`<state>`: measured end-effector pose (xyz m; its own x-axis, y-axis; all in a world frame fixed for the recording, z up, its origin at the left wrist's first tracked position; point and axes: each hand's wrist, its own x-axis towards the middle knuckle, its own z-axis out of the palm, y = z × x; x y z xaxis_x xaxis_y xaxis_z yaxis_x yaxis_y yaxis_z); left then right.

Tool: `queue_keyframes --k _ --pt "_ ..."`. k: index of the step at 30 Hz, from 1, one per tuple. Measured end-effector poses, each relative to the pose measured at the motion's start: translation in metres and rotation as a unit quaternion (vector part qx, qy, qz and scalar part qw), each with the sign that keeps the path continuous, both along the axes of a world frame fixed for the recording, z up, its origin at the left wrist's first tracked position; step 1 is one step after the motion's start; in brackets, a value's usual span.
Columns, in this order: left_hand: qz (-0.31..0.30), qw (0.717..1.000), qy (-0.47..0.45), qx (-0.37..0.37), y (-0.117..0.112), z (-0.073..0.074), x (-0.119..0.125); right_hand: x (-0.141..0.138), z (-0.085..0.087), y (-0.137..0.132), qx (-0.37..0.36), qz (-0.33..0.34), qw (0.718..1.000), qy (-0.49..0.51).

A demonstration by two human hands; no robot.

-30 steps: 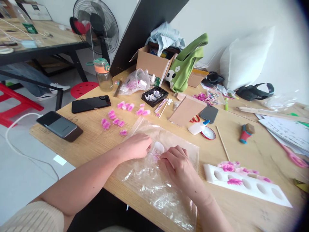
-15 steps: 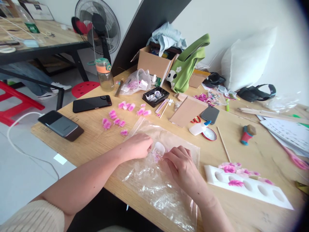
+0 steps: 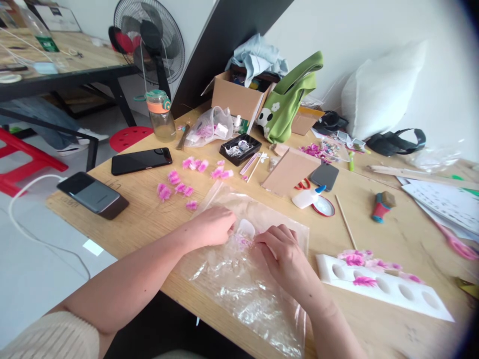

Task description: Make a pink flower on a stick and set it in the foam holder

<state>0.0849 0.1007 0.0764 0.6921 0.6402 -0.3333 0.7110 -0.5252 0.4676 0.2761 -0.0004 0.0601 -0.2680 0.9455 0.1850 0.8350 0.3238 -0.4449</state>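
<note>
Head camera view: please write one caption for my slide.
Left hand and right hand over a clear plastic bag, pink tufts on the wooden table.

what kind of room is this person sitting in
Probably a small craft workshop or studio: pink fluffy pieces lie on the wooden table, with a white glue bottle and a foam block with holes nearby.

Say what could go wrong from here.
Tiny pink bits between the left hand and right hand might scatter if fingers slip. The right forearm lies near the white block and might knock the pink flowers there. The grey device sits near the table edge; a tug on its white cable might drag it off.
</note>
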Motion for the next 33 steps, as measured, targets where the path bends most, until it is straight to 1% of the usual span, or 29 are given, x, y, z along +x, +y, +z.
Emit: queue_keyframes --k 6,13,19,24,33 --pt "-0.005 1.000 -0.001 0.001 0.000 0.001 0.000 -0.006 -0.004 0.001 0.004 0.004 0.999 -0.035" --pt "-0.004 1.000 0.000 -0.004 0.001 0.000 0.000 0.003 -0.002 0.000 -0.018 -0.005 1.000 -0.004" --pt "-0.005 1.000 -0.003 -0.001 0.002 -0.004 -0.002 0.007 -0.002 0.000 -0.032 0.002 0.999 -0.023" --pt "-0.009 1.000 -0.008 -0.001 0.002 -0.007 -0.002 0.014 -0.001 -0.001 -0.045 0.002 0.999 -0.016" --pt "-0.017 1.000 -0.004 0.012 0.002 -0.004 -0.001 0.023 0.003 -0.001 -0.082 0.012 0.997 -0.012"
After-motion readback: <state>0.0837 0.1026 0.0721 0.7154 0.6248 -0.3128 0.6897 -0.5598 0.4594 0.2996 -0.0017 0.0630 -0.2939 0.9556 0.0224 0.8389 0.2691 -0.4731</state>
